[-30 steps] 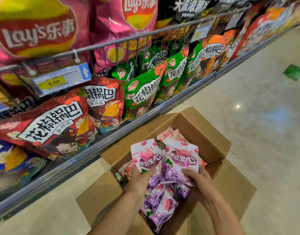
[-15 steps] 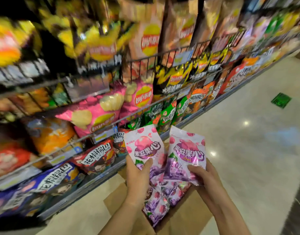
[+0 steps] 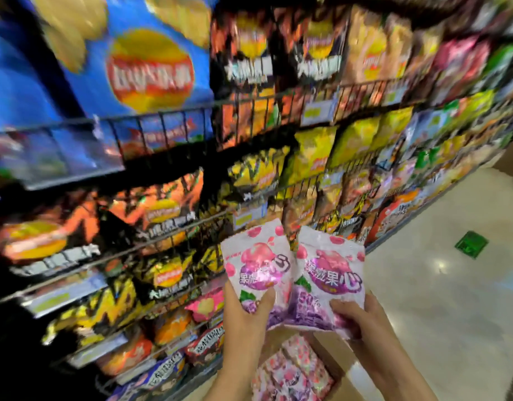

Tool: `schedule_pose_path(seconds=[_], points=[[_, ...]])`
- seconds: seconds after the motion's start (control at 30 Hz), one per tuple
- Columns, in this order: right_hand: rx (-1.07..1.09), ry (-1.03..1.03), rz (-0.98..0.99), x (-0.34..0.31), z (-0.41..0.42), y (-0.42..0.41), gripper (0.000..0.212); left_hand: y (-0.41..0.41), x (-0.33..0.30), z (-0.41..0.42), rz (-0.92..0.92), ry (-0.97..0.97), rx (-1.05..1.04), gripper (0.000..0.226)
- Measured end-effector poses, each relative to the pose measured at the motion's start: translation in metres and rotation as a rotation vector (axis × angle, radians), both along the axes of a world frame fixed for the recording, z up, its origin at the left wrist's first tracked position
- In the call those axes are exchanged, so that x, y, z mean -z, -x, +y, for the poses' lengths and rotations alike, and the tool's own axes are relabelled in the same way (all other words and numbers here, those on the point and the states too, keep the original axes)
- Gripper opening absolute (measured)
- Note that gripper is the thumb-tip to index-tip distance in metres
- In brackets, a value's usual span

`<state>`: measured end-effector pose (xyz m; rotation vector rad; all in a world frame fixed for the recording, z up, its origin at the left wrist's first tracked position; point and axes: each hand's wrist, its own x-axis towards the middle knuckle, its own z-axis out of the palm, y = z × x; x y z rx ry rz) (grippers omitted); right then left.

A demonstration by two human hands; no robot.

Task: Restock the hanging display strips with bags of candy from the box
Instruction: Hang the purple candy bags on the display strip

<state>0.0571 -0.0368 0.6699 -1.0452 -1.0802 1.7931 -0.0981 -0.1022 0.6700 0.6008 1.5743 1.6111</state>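
Note:
I hold two pink-and-purple candy bags upright in front of the shelves. My left hand point(image 3: 245, 314) grips the bottom of the left candy bag point(image 3: 256, 261). My right hand point(image 3: 356, 316) grips the lower edge of the right candy bag point(image 3: 329, 273), which overlaps the left one slightly. Below my hands the cardboard box point(image 3: 332, 361) stands on the floor with several more candy bags point(image 3: 290, 374) inside. No hanging display strip shows in this blurred view.
Wire shelves point(image 3: 168, 123) packed with chip bags fill the left and top of the view, running away to the right. Pale tiled floor point(image 3: 452, 299) lies to the right, with a green floor sticker point(image 3: 471, 244).
Both hands have lifted the two candy bags out of the box and up in front of the shelves. My view has swung upward, so the box has dropped to the bottom edge.

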Motion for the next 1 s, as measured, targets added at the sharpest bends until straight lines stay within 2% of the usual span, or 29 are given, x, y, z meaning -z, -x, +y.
schedule_pose_path(seconds=[0.07, 0.2, 0.27, 0.33, 0.43, 0.47, 0.53, 0.67, 0.73, 0.77, 0.83, 0.87, 0.93, 1.0], points=[[0.002, -0.023, 0.022, -0.026, 0.000, 0.004, 0.067, 0.005, -0.025, -0.006, 0.029, -0.040, -0.004, 0.078], [-0.013, -0.104, 0.058, -0.064, 0.005, 0.010, 0.098, 0.016, -0.058, -0.014, 0.080, -0.060, -0.044, 0.080], [-0.037, -0.122, 0.078, -0.077, 0.007, 0.013, 0.105, 0.019, -0.072, -0.018, 0.112, -0.056, -0.092, 0.082], [-0.090, -0.148, 0.066, -0.092, 0.007, 0.017, 0.099, 0.021, -0.082, -0.025, 0.109, -0.055, -0.141, 0.085], [-0.197, -0.180, 0.072, -0.113, 0.003, 0.028, 0.055, 0.027, -0.094, -0.041, 0.135, -0.070, -0.229, 0.086], [-0.222, -0.188, 0.061, -0.119, 0.001, 0.035, 0.048, 0.029, -0.098, -0.049, 0.156, -0.072, -0.262, 0.085], [-0.276, -0.202, 0.062, -0.130, -0.007, 0.051, 0.047, 0.038, -0.105, -0.064, 0.193, -0.101, -0.346, 0.080], [-0.408, -0.248, 0.075, -0.140, -0.035, 0.092, 0.061, 0.058, -0.119, -0.112, 0.228, -0.129, -0.498, 0.076], [-0.474, -0.276, 0.097, -0.144, -0.054, 0.114, 0.048, 0.072, -0.123, -0.142, 0.253, -0.154, -0.577, 0.065], [-0.521, -0.281, 0.114, -0.145, -0.064, 0.125, 0.052, 0.078, -0.124, -0.159, 0.267, -0.169, -0.620, 0.061], [-0.596, -0.277, 0.124, -0.148, -0.085, 0.145, 0.079, 0.088, -0.128, -0.192, 0.286, -0.181, -0.711, 0.049], [-0.626, -0.270, 0.136, -0.149, -0.096, 0.156, 0.083, 0.094, -0.129, -0.209, 0.294, -0.181, -0.752, 0.045], [-0.680, -0.256, 0.163, -0.153, -0.118, 0.175, 0.071, 0.101, -0.132, -0.243, 0.305, -0.161, -0.828, 0.045], [-0.724, -0.278, 0.175, -0.155, -0.142, 0.196, 0.052, 0.108, -0.132, -0.277, 0.331, -0.135, -0.899, 0.056]])
